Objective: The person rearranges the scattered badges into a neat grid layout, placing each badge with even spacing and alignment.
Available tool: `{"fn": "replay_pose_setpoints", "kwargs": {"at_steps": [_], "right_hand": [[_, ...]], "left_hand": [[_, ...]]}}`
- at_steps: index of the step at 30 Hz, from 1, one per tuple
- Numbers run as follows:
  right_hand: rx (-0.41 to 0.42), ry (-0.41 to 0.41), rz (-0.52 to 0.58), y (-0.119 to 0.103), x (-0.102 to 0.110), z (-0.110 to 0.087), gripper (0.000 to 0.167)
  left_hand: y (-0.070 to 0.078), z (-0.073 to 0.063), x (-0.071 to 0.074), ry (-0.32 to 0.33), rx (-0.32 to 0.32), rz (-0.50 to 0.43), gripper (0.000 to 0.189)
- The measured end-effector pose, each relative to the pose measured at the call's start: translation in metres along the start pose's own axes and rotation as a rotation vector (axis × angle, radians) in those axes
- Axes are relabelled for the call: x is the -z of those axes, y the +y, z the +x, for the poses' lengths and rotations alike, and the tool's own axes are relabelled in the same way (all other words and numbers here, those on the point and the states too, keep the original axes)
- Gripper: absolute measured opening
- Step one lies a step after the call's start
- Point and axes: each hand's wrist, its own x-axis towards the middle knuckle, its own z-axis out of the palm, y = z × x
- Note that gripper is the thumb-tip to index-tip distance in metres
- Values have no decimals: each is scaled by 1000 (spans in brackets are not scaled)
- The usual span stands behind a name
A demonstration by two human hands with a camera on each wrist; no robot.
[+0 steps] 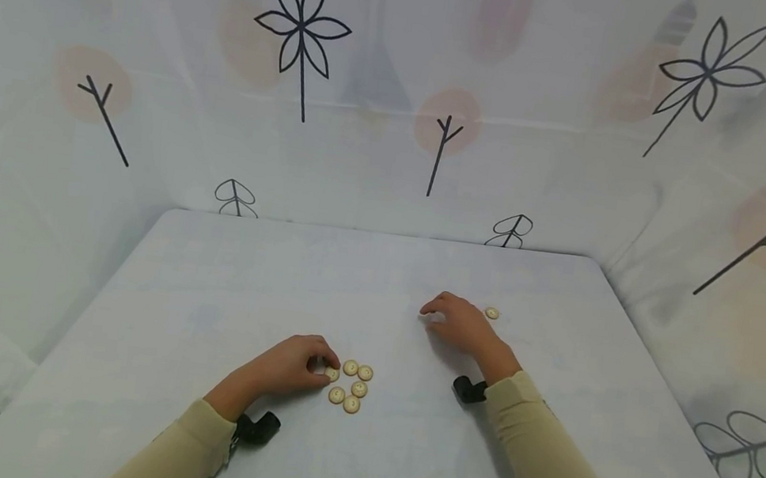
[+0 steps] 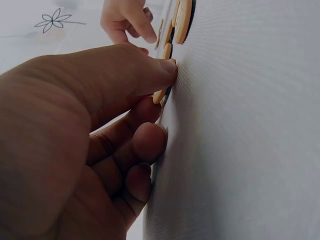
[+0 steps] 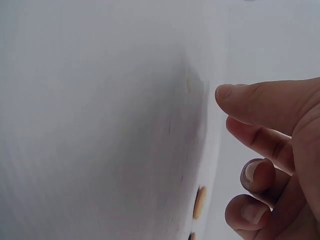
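Observation:
My left hand [image 1: 288, 367] pinches a pale wooden button [image 2: 159, 96] between thumb and index finger, right at the tabletop. Several like buttons lie flat just right of those fingertips in a loose cluster, among them a button [image 1: 351, 404] at its near side. My right hand [image 1: 462, 324] hovers low over the table, farther out and to the right, fingers loosely bent. Nothing shows between its thumb and index finger in the right wrist view. A single button [image 1: 492, 313] lies just beyond the back of this hand.
The white tabletop [image 1: 221, 275] has a far edge that meets a pale cloth backdrop [image 1: 365, 149] printed with leaf and twig drawings. Black wrist cameras hang beneath both forearms, one camera [image 1: 257, 428] close over the table on the left.

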Motion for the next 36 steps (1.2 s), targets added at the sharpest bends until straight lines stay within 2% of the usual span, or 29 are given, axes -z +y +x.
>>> {"fn": "replay_pose_setpoints", "kwargs": {"at_steps": [21, 29, 36], "right_hand": [[61, -24, 29, -42, -12, -11, 22], [80, -41, 44, -54, -14, -16, 21], [145, -74, 28, -60, -17, -18, 22]], "left_hand": [[0, 0, 0, 5, -18, -2, 16], [0, 1, 0, -18, 38, 5, 17], [-1, 1, -1, -15, 29, 1, 17]]}}
